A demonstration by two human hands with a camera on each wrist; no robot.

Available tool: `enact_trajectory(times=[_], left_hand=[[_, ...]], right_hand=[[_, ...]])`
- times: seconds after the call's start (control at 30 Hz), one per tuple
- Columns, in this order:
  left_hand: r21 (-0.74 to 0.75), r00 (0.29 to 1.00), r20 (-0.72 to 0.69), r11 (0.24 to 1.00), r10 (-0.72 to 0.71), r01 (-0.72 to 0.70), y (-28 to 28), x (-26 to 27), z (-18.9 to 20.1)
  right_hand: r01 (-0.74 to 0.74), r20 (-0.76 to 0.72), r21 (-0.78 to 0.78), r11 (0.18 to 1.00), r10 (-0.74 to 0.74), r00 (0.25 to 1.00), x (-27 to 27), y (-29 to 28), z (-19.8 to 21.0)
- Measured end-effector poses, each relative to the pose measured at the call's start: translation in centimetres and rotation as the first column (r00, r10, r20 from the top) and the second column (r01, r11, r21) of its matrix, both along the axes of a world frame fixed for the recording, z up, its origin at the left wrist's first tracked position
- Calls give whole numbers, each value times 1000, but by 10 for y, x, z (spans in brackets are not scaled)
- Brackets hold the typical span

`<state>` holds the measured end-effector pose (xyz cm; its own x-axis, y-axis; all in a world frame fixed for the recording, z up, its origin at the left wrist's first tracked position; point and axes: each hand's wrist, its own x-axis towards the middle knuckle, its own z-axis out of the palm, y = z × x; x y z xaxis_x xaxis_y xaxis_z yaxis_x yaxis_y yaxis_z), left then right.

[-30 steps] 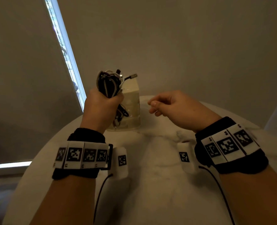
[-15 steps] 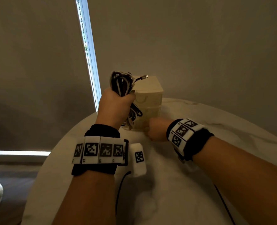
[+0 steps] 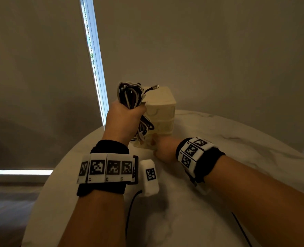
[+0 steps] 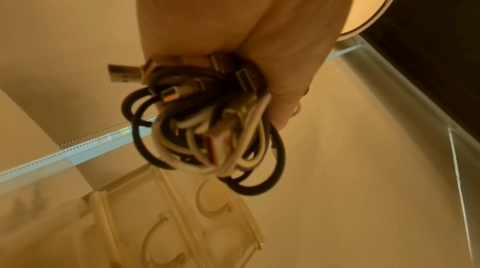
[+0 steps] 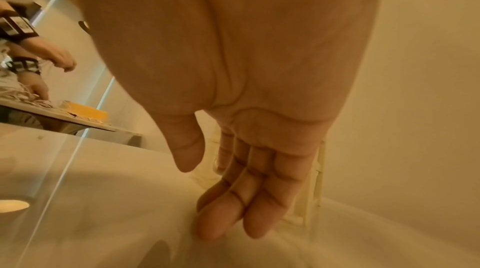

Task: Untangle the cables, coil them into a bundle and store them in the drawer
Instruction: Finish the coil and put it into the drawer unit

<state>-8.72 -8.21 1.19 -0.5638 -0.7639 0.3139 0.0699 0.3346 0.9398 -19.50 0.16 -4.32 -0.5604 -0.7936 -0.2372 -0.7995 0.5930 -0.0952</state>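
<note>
1. The cable bundle [image 3: 132,97] is a coil of black and white cables, held in the air just in front of and partly above the drawer unit [image 3: 162,114]. Loops stick out above and below the fist, and a metal plug points right over the unit's top.
2. In the left wrist view the cable bundle [image 4: 207,128] shows several USB plugs among the loops. No writing on them can be read.
3. The left hand [image 3: 123,122] is closed in a fist around the middle of the coil, gripping it.
4. The drawer unit is a small cream plastic box with stacked drawers, standing on the table [image 3: 236,139] near its far edge. From below, the drawer unit [image 4: 182,221] shows curved handles on its fronts. It carries no label that can be made out.
5. The right hand [image 3: 163,148] is low at the foot of the unit's front. In the right wrist view the right hand [image 5: 246,108] has its fingers [image 5: 233,210] nearly straight and together, holding nothing, tips near the tabletop.
6. Both wrists wear black bands with white blocks printed with square black-and-white code patterns.
7. The table is round with a white marbled top.
</note>
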Motion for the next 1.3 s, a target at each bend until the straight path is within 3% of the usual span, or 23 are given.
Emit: enact_trajectory(times=[0.3,0.5,0.67,0.83,0.9,1.13,1.2,1.3], left_hand=[[5,989,-67,991,-132,133,-4,8,3],[11,964,1,964,-267,267,9,7,2],[178,922,174,932,-345,315,19,8,-23],[352,899,324,920,-294,174,15,-4,-48],[374,855,416,915,-311,151,16,-12,-47],[149,644,723,966,-252,211,24,-33,-40],[113,660,723,977,-207,183,24,-36,-42],[109,679,715,985,-169,131,26,-36,-47]], right_hand=[[-53,137,-46,998,59,989,53,48,15],[-65,208,-64,996,77,975,78,82,13],[-90,221,-104,990,112,969,87,96,13],[-93,209,-138,986,121,970,89,96,7],[-89,210,-147,985,119,971,88,95,5],[-91,271,-131,987,124,955,83,100,17],[-37,261,-139,990,73,962,74,104,29],[143,275,-267,953,-67,959,53,102,49]])
